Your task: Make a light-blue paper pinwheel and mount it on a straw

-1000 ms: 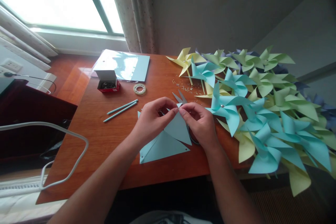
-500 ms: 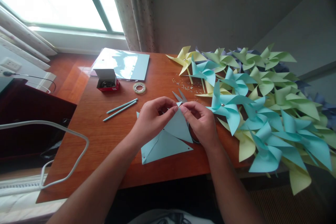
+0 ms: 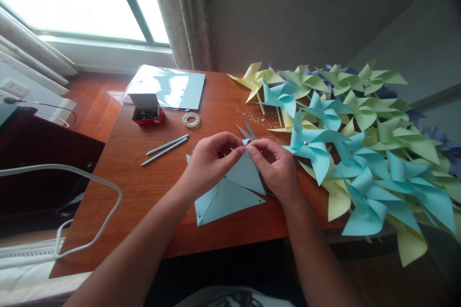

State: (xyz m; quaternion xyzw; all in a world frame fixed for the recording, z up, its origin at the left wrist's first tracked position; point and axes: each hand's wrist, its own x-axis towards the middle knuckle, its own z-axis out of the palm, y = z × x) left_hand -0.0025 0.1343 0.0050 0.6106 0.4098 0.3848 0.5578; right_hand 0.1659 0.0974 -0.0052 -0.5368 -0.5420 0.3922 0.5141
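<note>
The left hand (image 3: 213,157) and right hand (image 3: 276,167) pinch the far corner of the cut paper (image 3: 230,196), each thumb and forefinger closed on it. The paper is over the table's (image 3: 158,216) near middle, scissors (image 3: 248,131) just beyond, sticks (image 3: 164,151) left, pinwheels (image 3: 315,156) right.

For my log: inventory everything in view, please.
Paper: one, light blue, cut, at hands
Scissors: one pair, grey, beyond hands
Sticks: two, light blue, left of hands
Tape roll: one, whitish, beyond sticks
Box: one, red, beside tape roll
Sheets: uncountable, light blue, far edge
Beads: many, silvery, beyond scissors
Pinwheels: over a dozen, blue, green, yellow, purple, right
Table: one, reddish brown, centre
Thick cord: one, white, left
Window: one, bright, upper left
Curtains: two, pale, beside window
Shirt: one, whitish, bottom
Left hand, right hand: one each, bare, paper's far corner
</note>
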